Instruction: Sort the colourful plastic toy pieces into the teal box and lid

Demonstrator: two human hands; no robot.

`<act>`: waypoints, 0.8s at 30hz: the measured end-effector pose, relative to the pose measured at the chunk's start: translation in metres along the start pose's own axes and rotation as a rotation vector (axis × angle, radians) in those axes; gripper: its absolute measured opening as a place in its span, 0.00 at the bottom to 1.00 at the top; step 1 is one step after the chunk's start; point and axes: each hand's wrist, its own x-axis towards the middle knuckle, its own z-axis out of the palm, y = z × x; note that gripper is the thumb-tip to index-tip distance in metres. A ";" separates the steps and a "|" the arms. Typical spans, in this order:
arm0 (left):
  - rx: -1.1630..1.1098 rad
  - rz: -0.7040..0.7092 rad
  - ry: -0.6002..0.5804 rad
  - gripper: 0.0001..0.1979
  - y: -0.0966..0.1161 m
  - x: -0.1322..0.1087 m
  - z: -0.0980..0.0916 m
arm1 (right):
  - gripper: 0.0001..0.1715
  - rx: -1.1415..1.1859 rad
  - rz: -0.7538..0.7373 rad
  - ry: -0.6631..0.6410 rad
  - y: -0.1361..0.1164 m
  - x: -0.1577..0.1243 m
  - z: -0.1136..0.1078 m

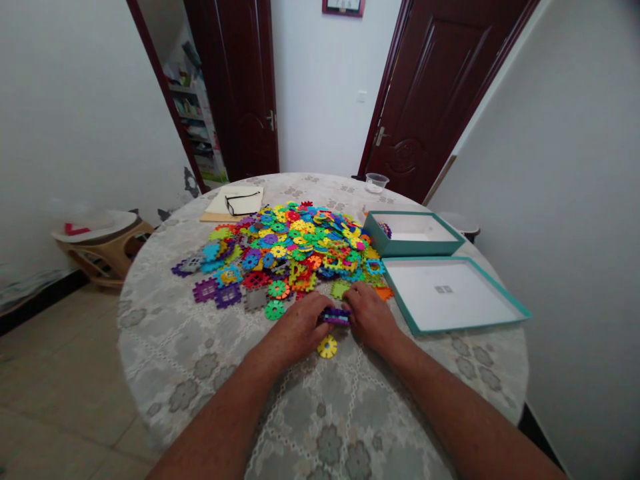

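My left hand (pixel 299 327) and my right hand (pixel 369 317) meet near the front of a round table (pixel 210 373), both with fingers curled around a small purple and blue stack of plastic pieces (pixel 335 316) held between them. A yellow gear-shaped piece (pixel 327 347) lies on the cloth just below the hands. Behind them spreads a big heap of colourful interlocking plastic pieces (pixel 293 250), with a green gear piece (pixel 274 309) and purple square pieces (pixel 217 292) at its near edge.
A teal box (pixel 425 245) and its lid (pixel 453 293) lie at the right. Glasses (pixel 242 202) rest on a pad at the back left, a clear bowl (pixel 376 181) at the back. A low stool (pixel 103 243) stands left of the table, dark doors behind.
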 end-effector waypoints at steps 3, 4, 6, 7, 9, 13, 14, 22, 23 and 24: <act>0.009 -0.010 -0.012 0.11 0.000 0.000 -0.001 | 0.04 0.014 -0.001 0.004 0.000 -0.003 -0.002; 0.009 -0.013 -0.011 0.10 0.000 -0.001 -0.001 | 0.04 0.034 -0.011 0.015 0.000 -0.004 -0.003; 0.012 -0.018 -0.009 0.10 0.000 -0.001 -0.001 | 0.05 0.110 -0.032 0.049 0.001 -0.006 -0.005; 0.013 -0.020 -0.007 0.10 -0.001 -0.001 0.000 | 0.06 0.170 -0.036 0.066 0.002 -0.007 -0.006; 0.007 -0.020 0.006 0.12 -0.003 -0.001 0.002 | 0.07 0.323 -0.021 0.073 0.002 -0.009 -0.011; -0.038 -0.046 0.074 0.28 -0.008 -0.002 0.007 | 0.12 0.562 0.040 -0.033 0.001 -0.015 -0.019; -0.043 -0.061 0.083 0.32 -0.010 -0.002 0.008 | 0.13 0.585 0.044 -0.055 0.001 -0.016 -0.020; -0.003 -0.033 0.078 0.24 -0.015 -0.002 0.010 | 0.13 0.710 -0.005 -0.086 -0.005 -0.018 -0.031; 0.004 -0.037 0.069 0.24 -0.015 -0.002 0.011 | 0.13 0.701 -0.027 -0.095 -0.007 -0.018 -0.032; 0.012 -0.044 0.066 0.25 -0.016 -0.002 0.011 | 0.15 0.676 -0.039 -0.094 -0.009 -0.018 -0.032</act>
